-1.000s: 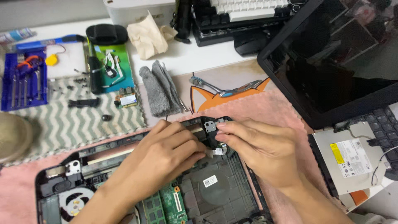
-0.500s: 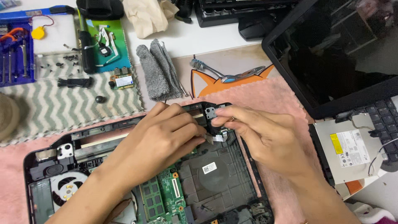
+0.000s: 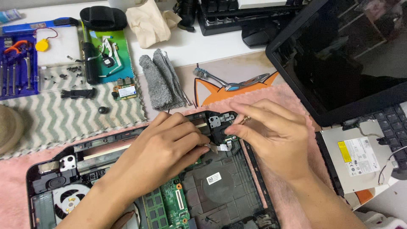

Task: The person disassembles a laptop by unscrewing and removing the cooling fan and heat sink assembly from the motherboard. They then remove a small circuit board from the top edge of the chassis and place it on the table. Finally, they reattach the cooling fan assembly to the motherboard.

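An opened black laptop base point(image 3: 51, 169) lies in front of me on a pink fuzzy mat, its fan point(image 3: 70, 199) and green circuit board point(image 3: 171, 205) exposed. My left hand point(image 3: 161, 148) rests over the middle of the base, fingertips pinching a thin flat ribbon cable point(image 3: 214, 147). My right hand point(image 3: 271, 135) meets it from the right, fingers on a small black part point(image 3: 220, 127) beside the silver hinge bracket at the base's top right corner. What lies under the fingertips is hidden.
A detached laptop screen point(image 3: 339, 55) leans at the right, an optical drive point(image 3: 356, 154) below it. A grey cloth point(image 3: 159, 80), metal pry tool point(image 3: 231, 82), small wireless card point(image 3: 126, 91), loose screws and a blue screwdriver case point(image 3: 17, 68) lie beyond the base.
Both hands stay at the top right corner of the base, with fingers shifting slightly on the ribbon cable. The view has drifted a little.
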